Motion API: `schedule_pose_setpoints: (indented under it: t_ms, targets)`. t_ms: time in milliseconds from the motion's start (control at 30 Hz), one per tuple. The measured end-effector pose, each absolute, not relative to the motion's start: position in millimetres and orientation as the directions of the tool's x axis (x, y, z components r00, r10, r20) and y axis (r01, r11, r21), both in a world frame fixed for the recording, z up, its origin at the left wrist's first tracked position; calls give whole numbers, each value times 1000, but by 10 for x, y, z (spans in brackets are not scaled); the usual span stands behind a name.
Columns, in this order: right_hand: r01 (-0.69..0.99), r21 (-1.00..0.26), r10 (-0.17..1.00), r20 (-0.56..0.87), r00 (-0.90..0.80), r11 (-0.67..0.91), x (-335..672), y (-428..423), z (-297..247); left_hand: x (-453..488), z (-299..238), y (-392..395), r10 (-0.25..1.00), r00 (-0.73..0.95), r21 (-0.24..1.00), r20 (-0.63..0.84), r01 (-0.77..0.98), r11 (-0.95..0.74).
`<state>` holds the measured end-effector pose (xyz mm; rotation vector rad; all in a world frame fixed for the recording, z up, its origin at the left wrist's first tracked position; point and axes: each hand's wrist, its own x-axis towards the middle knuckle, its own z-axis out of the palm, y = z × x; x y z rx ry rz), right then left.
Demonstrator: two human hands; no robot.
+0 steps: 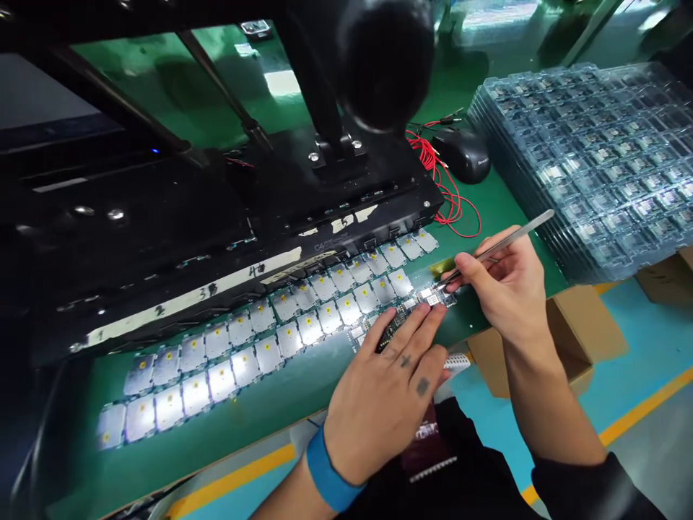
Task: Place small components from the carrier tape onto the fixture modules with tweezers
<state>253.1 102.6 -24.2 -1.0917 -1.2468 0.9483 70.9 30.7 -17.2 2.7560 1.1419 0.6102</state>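
Well, our right hand (506, 289) grips a pair of slim steel tweezers (503, 243), their tips at the far end of a small circuit board (427, 300). Our left hand (387, 404) lies open on that board, fingers spread and pressing down, with a blue wristband (328, 469) at its wrist. The board sits at the end of a double row of flat, silvery square modules (243, 354), each marked with a yellow dot, curving along a green mat (216, 426). A strip of gold tape (447, 266) lies on the mat just beyond the tweezers. Behind the rows looms a glossy black machine (162, 267) with bolts and white-taped edges. Tangled red wires (449, 195) and a black computer mouse (460, 155) lie beside it. To our right stands a stack of clear, ridged plastic trays (585, 166), their pockets filled with small square parts. A cardboard box (574, 332) sits below the mat's edge, over a blue floor (650, 347) with a yellow stripe (644, 408).
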Motion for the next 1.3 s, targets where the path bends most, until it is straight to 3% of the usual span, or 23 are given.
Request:
schedule_pose_setpoints:
  t_ms: [967,1300]
  targets:
    - [66,-981,980,188,72,184,2490,978,-193,718,-163,298,715,632,259,299,667,-698]
    - [218,-883,909,413,-61,416,2561,846,-251,722,-186,283,721,622,255,307,676,-692]
